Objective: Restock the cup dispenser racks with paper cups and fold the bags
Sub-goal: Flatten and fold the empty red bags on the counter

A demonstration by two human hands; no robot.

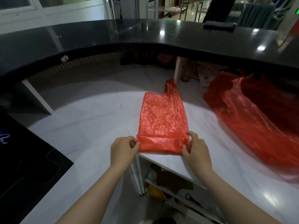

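On the white desk [90, 126], seen from the head camera, we find a red plastic bag [162, 117] lying flat and smoothed out, its length running away from us and its handle loop [169, 87] pointing toward the back. The near end of the bag is turned over on itself into a narrow folded band [161, 145] that sits right at the desk's front edge.

We see the left hand [123, 149] at the left end of that band, thumb and fingertips pinching the plastic there, so its grip is closed on the bag. The right hand [196, 149] is at the right end of the band, thumb below and forefinger laid on top, likewise pinching the folded plastic. Both forearms reach in from the bottom of the view, bare.

To the right, well apart from the flat bag, a second red bag [242, 113] lies loose and crumpled, its open mouth billowing up toward the back of the desk; what it contains, if anything, we cannot make out in the shadow. A dark raised counter [145, 34] curves around the far side above the desk, with a dark folded cloth [219, 26] resting on it at the right. Below the desk's front edge, open shelves [169, 183] hold some brownish and yellow items, perhaps cardboard, though they are too dim to name. A black mat [24, 167] covers the near left corner.
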